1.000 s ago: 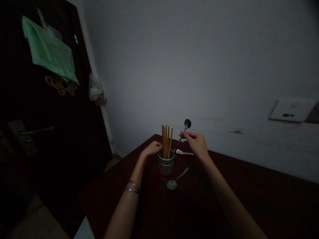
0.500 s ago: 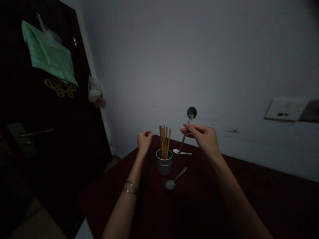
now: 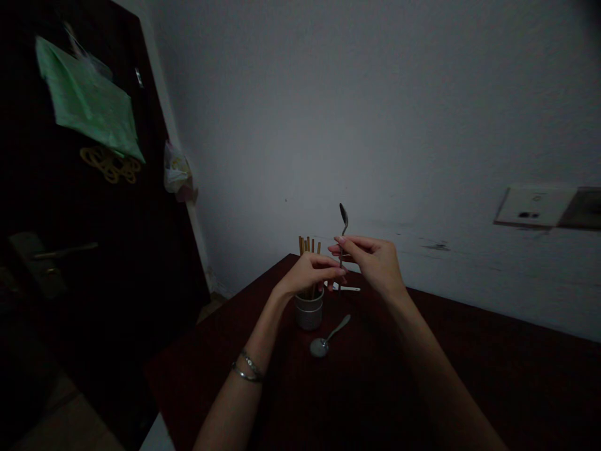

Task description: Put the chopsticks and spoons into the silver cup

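A long-handled metal spoon [image 3: 344, 215] stands upright in the air, bowl at the top, seen nearly edge-on. My right hand [image 3: 375, 260] pinches its handle just below the bowl. Lower on the same handle, the thumb and fingertips of my left hand [image 3: 307, 274] close around it. Behind my left hand, several wooden chopsticks [image 3: 308, 244] stand in a grey metal cup [image 3: 308, 313], partly hidden. A second metal spoon [image 3: 320, 347] lies in front of the cup. Beyond my hands, a white spoon [image 3: 350, 289] on the table is partly covered by my fingers.
The dark red table [image 3: 375, 388] meets a pale wall [image 3: 375, 113] at the back. At left is a dark door [image 3: 154, 269] with a green cloth [image 3: 89, 100] hanging on it. A plastic bag [image 3: 176, 172] hangs beside the door; a wall socket [image 3: 533, 207] is at right.
My left hand has moved right, from beside the cup to the spoon's handle, and its fingers have taken hold. The spoon has shifted left, turned, and become more upright in my right hand.
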The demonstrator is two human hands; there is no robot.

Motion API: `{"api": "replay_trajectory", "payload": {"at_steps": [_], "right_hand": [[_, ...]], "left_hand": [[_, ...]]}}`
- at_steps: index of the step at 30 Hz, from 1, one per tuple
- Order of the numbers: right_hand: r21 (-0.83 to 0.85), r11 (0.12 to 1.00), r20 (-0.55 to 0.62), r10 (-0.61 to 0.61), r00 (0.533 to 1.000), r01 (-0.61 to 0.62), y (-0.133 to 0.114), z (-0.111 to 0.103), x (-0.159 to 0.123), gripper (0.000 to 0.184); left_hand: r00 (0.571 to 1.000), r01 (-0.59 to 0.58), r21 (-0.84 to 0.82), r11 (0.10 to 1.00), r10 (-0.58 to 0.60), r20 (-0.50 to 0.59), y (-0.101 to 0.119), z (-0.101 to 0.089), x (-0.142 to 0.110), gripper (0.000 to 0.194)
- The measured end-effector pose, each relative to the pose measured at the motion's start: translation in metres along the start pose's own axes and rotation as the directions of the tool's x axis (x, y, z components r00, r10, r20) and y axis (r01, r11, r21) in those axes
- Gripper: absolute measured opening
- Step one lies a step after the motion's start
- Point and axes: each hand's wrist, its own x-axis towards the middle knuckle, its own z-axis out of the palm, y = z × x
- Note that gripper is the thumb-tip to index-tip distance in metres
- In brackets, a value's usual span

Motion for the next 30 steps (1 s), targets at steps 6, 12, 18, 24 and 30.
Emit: {"api": "replay_trajectory", "payload": {"at_steps": [6, 12, 18, 24, 30], "right_hand": [[-0.023, 0.999, 0.003, -0.036, 0.999, 0.036, 0.002, 0.001, 0.001, 0.028], [-0.040, 0.998, 0.002, -0.058, 0.998, 0.058, -0.002, -0.001, 0.001, 0.023], [-0.128, 0.983, 0.011, -0.134, 0.991, 0.134, 0.002, -0.005, 0.004, 0.019], [-0.123, 0.980, 0.039, -0.156, 0.987, 0.159, 0.006, -0.004, 0.005, 0.020], [-0.106, 0.982, 0.049, -0.150, 0.987, 0.155, 0.003, -0.003, 0.003, 0.019]], "left_hand": [[0.999, 0.032, 0.019, 0.999, -0.032, -0.021, 0.002, 0.002, 0.000, 0.029], [1.000, 0.030, 0.064, 0.997, -0.030, -0.001, 0.004, 0.001, -0.002, 0.031], [0.979, -0.053, 0.048, 0.997, 0.061, -0.193, 0.003, 0.002, 0.001, 0.026], [0.945, -0.086, 0.084, 0.993, 0.108, -0.308, 0.009, 0.005, 0.001, 0.025], [0.929, -0.127, 0.086, 0.988, 0.149, -0.340, 0.017, 0.010, -0.001, 0.019]]}}
